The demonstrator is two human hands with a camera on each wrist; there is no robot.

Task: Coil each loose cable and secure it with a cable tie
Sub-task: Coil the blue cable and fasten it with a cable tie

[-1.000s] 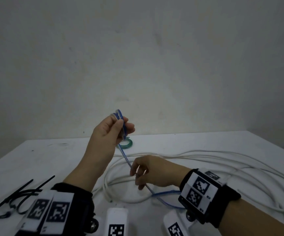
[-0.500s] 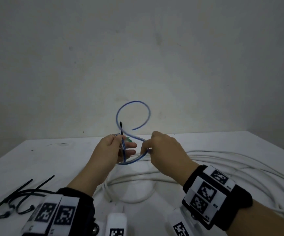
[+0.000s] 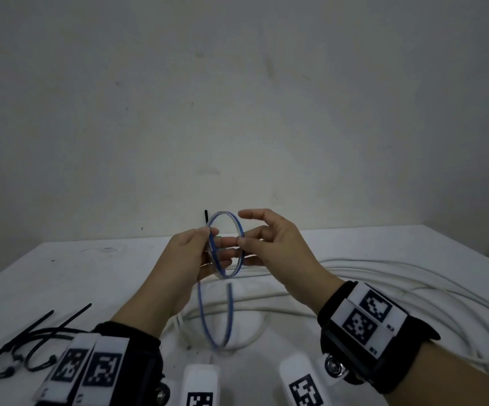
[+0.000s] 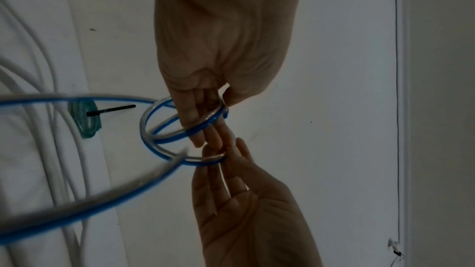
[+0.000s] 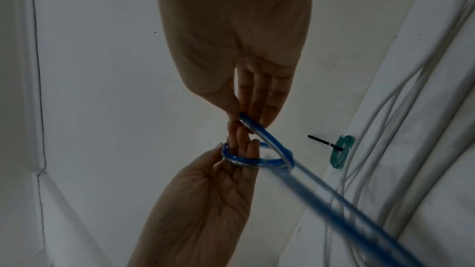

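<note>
A thin blue cable (image 3: 226,244) is wound into a small coil in the air over the table. My left hand (image 3: 196,253) grips the coil's left side, with the turns round its fingers (image 4: 195,127). My right hand (image 3: 269,244) pinches the coil's right side between thumb and fingers (image 5: 257,107). The rest of the blue cable hangs below as a long loop (image 3: 205,317) with a free end. A green coil (image 4: 85,117) with a black tie through it lies on the table behind, mostly hidden by the hands in the head view.
A long white cable (image 3: 398,276) lies in wide loops over the table's middle and right. Several loose black cable ties (image 3: 32,338) lie at the front left. A bare wall stands behind the white table (image 3: 91,273).
My right hand rose from the table with the blue cable and laid a new turn onto the coil in my left hand. The wide upper loop has shrunk to the coil's size.
</note>
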